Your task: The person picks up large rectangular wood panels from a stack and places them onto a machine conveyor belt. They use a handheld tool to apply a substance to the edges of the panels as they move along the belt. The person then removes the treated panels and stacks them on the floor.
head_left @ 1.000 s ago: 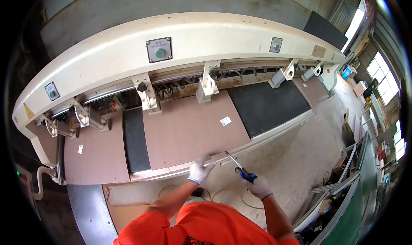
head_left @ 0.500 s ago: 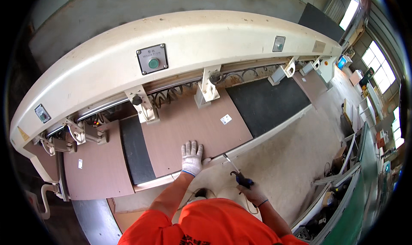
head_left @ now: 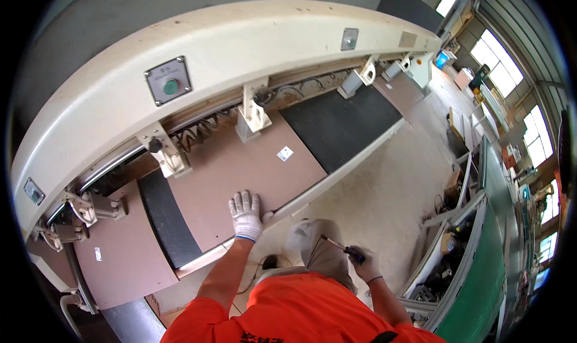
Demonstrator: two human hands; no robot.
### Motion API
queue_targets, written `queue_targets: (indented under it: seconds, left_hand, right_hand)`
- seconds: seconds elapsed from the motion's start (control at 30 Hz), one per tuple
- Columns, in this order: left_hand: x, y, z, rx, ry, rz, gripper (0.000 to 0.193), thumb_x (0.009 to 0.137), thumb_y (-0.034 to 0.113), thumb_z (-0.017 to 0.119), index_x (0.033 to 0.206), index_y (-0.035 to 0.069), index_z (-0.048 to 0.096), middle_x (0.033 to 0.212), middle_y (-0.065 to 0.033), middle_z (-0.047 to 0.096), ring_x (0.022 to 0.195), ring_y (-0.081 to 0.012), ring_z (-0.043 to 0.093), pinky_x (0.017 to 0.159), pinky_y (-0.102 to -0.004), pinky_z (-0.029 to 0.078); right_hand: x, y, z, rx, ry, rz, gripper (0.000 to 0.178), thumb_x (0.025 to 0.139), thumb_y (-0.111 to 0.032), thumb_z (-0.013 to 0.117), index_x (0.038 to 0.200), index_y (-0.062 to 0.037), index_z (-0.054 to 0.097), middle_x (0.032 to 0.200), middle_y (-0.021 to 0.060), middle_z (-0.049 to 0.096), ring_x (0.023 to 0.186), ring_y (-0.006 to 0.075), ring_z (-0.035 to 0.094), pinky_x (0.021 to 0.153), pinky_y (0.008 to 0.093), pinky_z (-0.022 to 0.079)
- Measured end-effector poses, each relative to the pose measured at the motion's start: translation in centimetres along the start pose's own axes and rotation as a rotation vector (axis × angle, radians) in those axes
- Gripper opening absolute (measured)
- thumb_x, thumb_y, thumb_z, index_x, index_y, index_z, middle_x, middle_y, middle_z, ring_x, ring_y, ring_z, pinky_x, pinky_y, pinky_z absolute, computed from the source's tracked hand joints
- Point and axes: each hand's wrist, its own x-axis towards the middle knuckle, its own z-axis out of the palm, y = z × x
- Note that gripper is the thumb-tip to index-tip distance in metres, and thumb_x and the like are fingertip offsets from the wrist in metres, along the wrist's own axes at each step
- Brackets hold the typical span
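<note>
My left hand (head_left: 245,215), in a whitish work glove, lies flat with fingers spread near the front edge of a brown, wood-toned board (head_left: 240,175). The board rests on the machine bed and has a small white label (head_left: 285,154). To the right, clear of the machine, my gloved right hand (head_left: 368,266) is closed around the blue-and-black handle of an air blow gun (head_left: 354,254). Its thin metal nozzle points up and left, in front of my trouser leg. The palm side of my right hand is hidden.
A long cream machine beam (head_left: 240,48) with green buttons arches over the bed, with pressing brackets (head_left: 165,151) beneath. Another brown board (head_left: 129,241) lies at left. Black belts (head_left: 342,130) show between boards. At right stands a green-topped bench (head_left: 481,271) on a metal frame.
My right hand has drawn the air blow gun away from the board's front edge, back towards my body and slightly right. The left hand stays flat on the board. My view has shifted rightward.
</note>
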Motion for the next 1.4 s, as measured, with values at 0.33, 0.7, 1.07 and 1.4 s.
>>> queue_targets:
  seconds: [0.33,0.7,1.07,1.4]
  left_hand:
    - [-1.1,-0.4,-1.0,0.275,0.321,0.175,0.068,0.096,0.065,0.06,0.129,0.006,0.071,0.137,-0.0232,0.065,0.128,-0.0452,0.059,0.102,-0.067,0.044]
    - [0.0,2.9,1.6,0.273,0.316,0.352,0.078,0.097,0.071,0.055,0.138,0.006,0.066,0.145,-0.0211,0.061,0.13,-0.0501,0.056,0.106,-0.0681,0.041]
    - [0.9,2.4,2.7,0.057,0.104,0.226,0.067,0.098,0.029,0.072,0.149,-0.009,0.049,0.152,-0.0293,0.053,0.138,-0.0451,0.052,0.114,-0.0529,0.047]
    - [-10.9,19.7,7.6,-0.001,0.023,-0.464,0.061,0.088,0.038,0.077,0.14,0.009,0.062,0.151,-0.0224,0.054,0.133,-0.0434,0.055,0.111,-0.0542,0.046]
  right_hand:
    - [11.2,-2.0,4.4,0.668,0.159,0.08,0.042,0.103,-0.007,0.061,0.145,-0.0098,0.062,0.143,0.0107,0.067,0.129,0.0198,0.062,0.112,0.0367,0.045]
    - [9.2,-8.0,1.6,0.127,-0.038,-0.378,0.022,0.091,-0.028,0.071,0.101,-0.0091,0.07,0.082,0.0076,0.069,0.076,0.0267,0.066,0.068,0.0452,0.054]
    - [5.8,9.4,-4.9,0.148,-0.735,-0.057,0.032,0.092,-0.036,0.065,0.114,-0.0125,0.07,0.096,0.02,0.075,0.09,0.0446,0.071,0.08,0.0554,0.055]
    - [18.0,9.7,-16.0,0.396,-0.387,-0.193,0.039,0.1,-0.042,0.063,0.117,-0.0082,0.068,0.086,0.0234,0.073,0.078,0.0445,0.071,0.069,0.0512,0.056]
